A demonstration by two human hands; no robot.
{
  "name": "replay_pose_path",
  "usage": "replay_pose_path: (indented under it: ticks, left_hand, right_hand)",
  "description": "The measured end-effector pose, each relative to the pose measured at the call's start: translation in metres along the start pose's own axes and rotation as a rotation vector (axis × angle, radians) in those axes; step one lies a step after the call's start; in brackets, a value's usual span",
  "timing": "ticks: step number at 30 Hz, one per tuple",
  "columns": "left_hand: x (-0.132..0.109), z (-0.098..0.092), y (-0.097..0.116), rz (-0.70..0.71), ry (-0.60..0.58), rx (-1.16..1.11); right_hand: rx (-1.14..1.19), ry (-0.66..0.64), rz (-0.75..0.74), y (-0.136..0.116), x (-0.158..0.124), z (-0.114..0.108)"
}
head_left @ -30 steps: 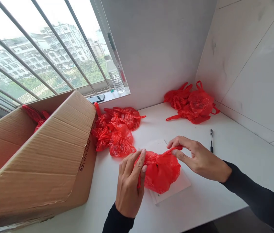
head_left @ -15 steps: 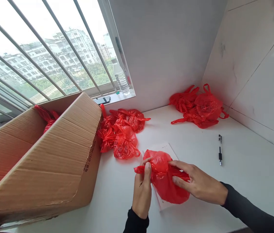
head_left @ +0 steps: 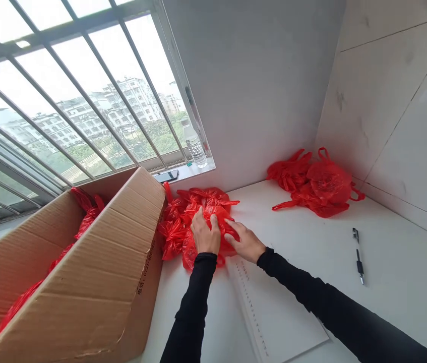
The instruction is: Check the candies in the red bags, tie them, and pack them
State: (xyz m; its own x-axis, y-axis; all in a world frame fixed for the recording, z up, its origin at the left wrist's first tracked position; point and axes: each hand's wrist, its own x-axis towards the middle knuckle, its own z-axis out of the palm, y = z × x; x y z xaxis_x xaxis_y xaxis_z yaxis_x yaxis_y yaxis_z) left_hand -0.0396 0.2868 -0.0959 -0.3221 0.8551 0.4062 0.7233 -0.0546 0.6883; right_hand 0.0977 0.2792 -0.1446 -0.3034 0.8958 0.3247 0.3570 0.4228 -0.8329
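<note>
Two bare hands here, both on the red plastic, at the near side of the cluster beside the box! The left hand (head_left: 204, 234) lies over the bags, half open, thumb parted from the fingers; the right hand (head_left: 245, 243) comes in from the other side, loosely curved, fingers and thumb spread against a red bag (head_left: 224, 217). That bag sits between them, thin, shiny and crinkled, on the worktop (head_left: 394, 297); whether either hand actually grips it, I cannot tell.

Count the bag cluster (head_left: 173, 229): at least four, knotted and rounded, but they overlap too much for an exact number. Over in the corner, the second pile (head_left: 321, 184), at least two, loops sticking up. More red bags (head_left: 88, 219) inside the one cardboard box (head_left: 122, 262), ribbed brown sides, their number hidden.

One flat white pad (head_left: 277, 307), small marks along its left edge, reaches up close to the bags. One slim pen (head_left: 359, 264), dark grip, well right. On the sill, one clear ridged bottle (head_left: 195, 146), upright, and one dark flat phone (head_left: 167, 176).
</note>
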Motion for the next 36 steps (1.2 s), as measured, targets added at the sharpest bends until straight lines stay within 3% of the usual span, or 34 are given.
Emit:
replay_pose_path:
  ticks: [5,9,13,17,22,26,30,33,36]
  left_hand:
    - [-0.019,0.029,-0.036,0.246,-0.231,0.219]
    - [-0.014,0.048,-0.060,0.266,-0.304,0.346]
    - [-0.002,0.059,-0.074,0.263,-0.306,0.424]
    - [0.006,0.062,-0.070,0.277,-0.299,0.480]
    - [0.001,0.065,-0.046,0.336,-0.195,0.488]
    - [0.003,0.078,-0.046,0.399,-0.223,0.467]
    - [0.015,0.089,-0.057,0.378,-0.245,0.489]
    - [0.018,0.084,-0.055,0.385,-0.236,0.495]
    - [0.009,0.069,-0.046,0.422,-0.204,0.472]
  right_hand:
    - [-0.128,-0.054,-0.082,0.032,-0.024,0.030]
    - [-0.266,-0.016,-0.071,0.046,-0.045,0.037]
    - [-0.363,-0.002,-0.085,0.051,-0.063,0.029]
    - [-0.463,-0.010,-0.093,0.052,-0.075,0.020]
    - [-0.401,-0.014,-0.070,0.046,-0.073,0.004]
    - [-0.325,0.101,-0.017,0.056,-0.055,-0.040]
    - [-0.398,0.305,0.074,0.091,-0.026,-0.116]
    - [-0.459,0.460,0.141,0.123,0.010,-0.176]
    - [-0.533,0.549,0.183,0.149,0.055,-0.222]
